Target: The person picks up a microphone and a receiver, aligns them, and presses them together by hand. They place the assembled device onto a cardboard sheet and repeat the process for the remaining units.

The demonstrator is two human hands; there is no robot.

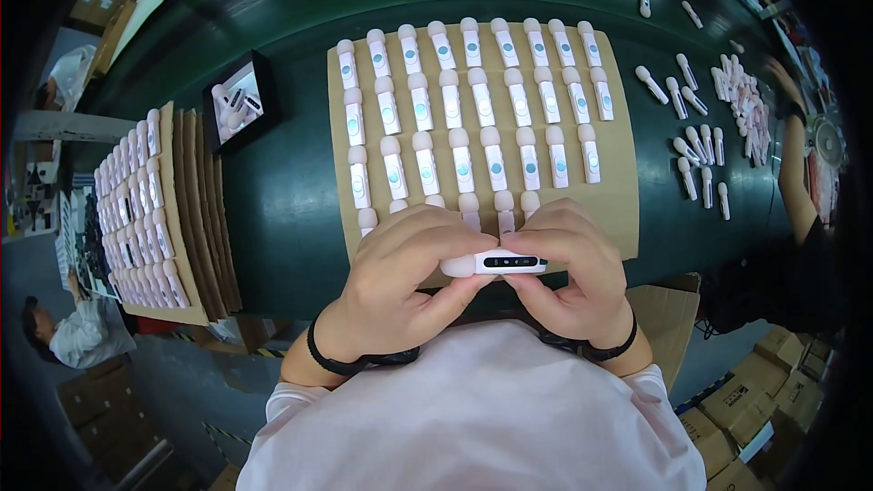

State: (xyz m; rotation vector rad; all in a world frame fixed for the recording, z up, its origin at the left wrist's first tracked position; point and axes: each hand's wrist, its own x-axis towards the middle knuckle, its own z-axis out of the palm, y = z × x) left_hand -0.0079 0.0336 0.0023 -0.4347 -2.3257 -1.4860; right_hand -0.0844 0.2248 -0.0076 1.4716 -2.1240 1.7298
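Between my two hands is a small white wand massager (510,261) with a rounded pale head and a black button panel facing up. My left hand (400,264) pinches it by the head end, thumb and forefinger closed. The other end is pinched in my right hand (573,264). Just beyond my hands, a brown cardboard sheet (596,209) carries rows of the same massagers (496,159), most with a round blue-green spot. My hands partly cover the nearest row.
More massagers lie loose in a pile (746,109) at the right, near a co-worker's arm (796,164). Stacked cardboard sheets (205,218) stand left, the top one loaded. A black box (259,82) holds several massagers. A person (82,332) works at far left.
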